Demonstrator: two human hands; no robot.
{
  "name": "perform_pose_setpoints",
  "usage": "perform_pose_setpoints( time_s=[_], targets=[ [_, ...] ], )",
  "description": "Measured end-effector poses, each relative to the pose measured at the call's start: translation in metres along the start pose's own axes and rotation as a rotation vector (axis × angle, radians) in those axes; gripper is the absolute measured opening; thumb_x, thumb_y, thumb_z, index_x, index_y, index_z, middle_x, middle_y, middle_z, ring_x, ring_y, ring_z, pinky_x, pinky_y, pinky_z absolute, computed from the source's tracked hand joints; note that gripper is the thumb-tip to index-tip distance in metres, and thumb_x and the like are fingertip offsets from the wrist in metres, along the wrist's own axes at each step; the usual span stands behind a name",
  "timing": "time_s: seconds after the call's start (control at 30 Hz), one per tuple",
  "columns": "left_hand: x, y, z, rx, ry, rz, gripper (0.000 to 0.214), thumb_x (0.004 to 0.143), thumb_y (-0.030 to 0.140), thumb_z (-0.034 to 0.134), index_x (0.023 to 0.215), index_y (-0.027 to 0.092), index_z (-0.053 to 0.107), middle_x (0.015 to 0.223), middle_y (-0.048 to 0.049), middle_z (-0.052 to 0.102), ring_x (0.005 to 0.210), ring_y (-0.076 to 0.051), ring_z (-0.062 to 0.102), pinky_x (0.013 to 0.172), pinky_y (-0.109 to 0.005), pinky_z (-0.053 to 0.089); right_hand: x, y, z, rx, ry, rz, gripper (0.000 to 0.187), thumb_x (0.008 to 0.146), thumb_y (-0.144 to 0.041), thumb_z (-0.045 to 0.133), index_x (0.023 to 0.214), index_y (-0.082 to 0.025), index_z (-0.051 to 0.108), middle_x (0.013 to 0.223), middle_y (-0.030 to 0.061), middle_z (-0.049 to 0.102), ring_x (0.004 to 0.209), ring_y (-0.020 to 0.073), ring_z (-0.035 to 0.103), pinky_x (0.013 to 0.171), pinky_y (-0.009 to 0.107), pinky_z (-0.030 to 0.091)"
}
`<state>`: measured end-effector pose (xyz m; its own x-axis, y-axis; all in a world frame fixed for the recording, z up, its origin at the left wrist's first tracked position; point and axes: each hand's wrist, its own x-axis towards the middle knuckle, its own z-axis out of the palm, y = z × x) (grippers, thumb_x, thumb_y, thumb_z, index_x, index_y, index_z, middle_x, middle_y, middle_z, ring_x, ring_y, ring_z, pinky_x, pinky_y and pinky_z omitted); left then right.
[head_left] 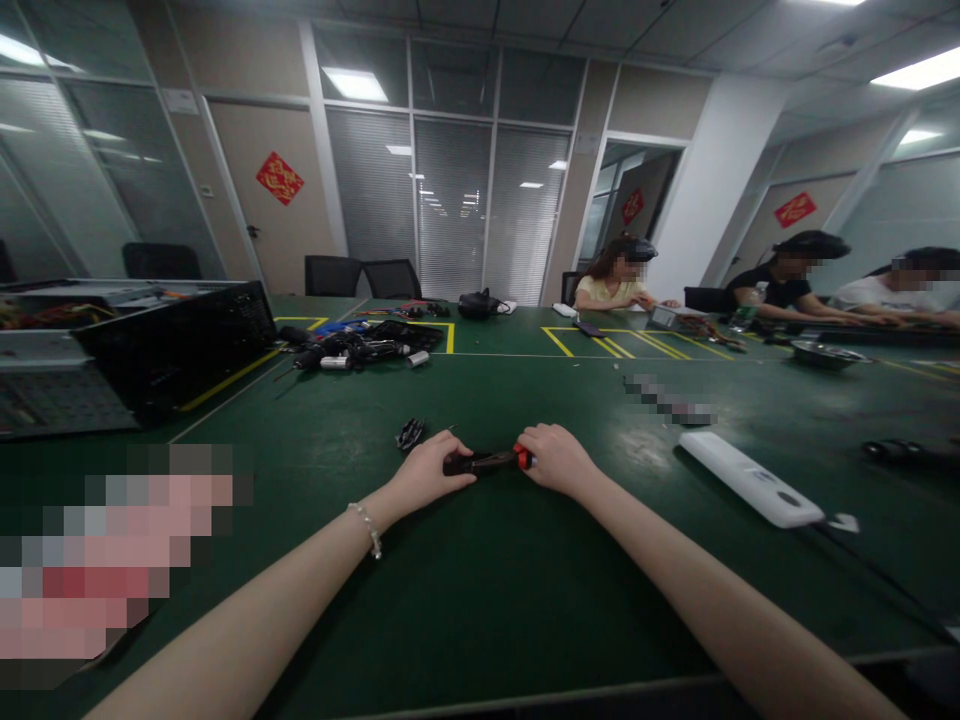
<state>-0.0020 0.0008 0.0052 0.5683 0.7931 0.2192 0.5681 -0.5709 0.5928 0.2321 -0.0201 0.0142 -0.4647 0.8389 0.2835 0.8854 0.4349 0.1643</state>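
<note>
Both my arms reach forward over the green table mat (480,580). My left hand (427,472) is closed around the dark end of a black and red tool (486,461), possibly a screwdriver, which lies level just above the mat. My right hand (553,458) is closed on its red end. A beaded bracelet (368,528) sits on my left wrist. A small black part (409,433) lies on the mat just beyond my left hand.
An open computer case (135,345) stands at the far left. A pile of tools (360,345) lies behind it. A white power strip (750,480) lies to the right. Three other people sit along the far right side.
</note>
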Motion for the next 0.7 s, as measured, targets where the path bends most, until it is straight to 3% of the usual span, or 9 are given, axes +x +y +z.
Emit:
perform_pose_setpoints(
  time_s=[0.7],
  targets=[
    [0.0008,0.0008,0.0005,0.013,-0.004,0.011,0.033,0.068,0.035,0.061,0.099,0.025,0.056,0.095,-0.0017,0.05,0.084,-0.018,0.051,0.074,-0.031,0.042,0.0007,-0.0013,-0.002,-0.02,-0.022,-0.001,0.013,0.069,-0.022,0.05,0.079,-0.016,0.056,0.079,0.0047,0.057,0.071,0.015,0.049,0.063,0.026,0.032]
  ],
)
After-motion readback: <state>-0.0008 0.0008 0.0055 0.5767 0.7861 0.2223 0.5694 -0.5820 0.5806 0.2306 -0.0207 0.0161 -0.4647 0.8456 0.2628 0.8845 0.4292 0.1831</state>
